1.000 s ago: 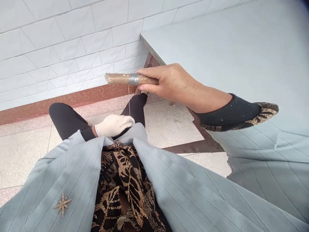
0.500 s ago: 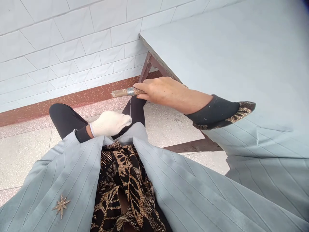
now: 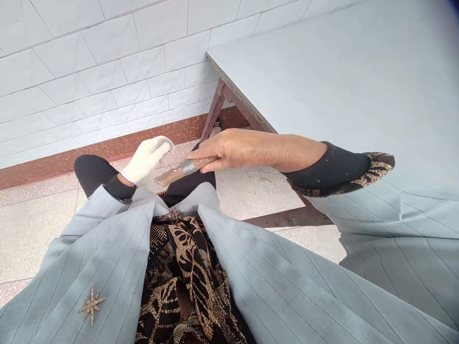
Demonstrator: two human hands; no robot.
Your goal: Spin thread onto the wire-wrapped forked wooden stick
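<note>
My right hand (image 3: 218,150), bare, is closed round a short wooden stick (image 3: 168,177). The stick slants down to the left, its blunt end over my lap. A band of silvery wire (image 3: 188,166) is wound tightly round it, just ahead of my fingertips. My left hand (image 3: 145,157), in a white knitted glove, is raised to the left of the stick and apart from it. Its fingers are curled together, greyish at the tips. The free strand, seen running into this glove in the earlier frames, is too fine to make out now.
A pale grey table (image 3: 322,76) on a reddish-brown frame (image 3: 215,107) stands at my right, close to that forearm. White wall tiles (image 3: 107,48) rise ahead above a red-brown skirting (image 3: 118,148). My knees and light blue coat (image 3: 107,248) lie below my hands.
My right hand has come down with the stick, whose free end now tips downward. My gloved left hand first stayed low, then rose forward and to the left of the stick.
</note>
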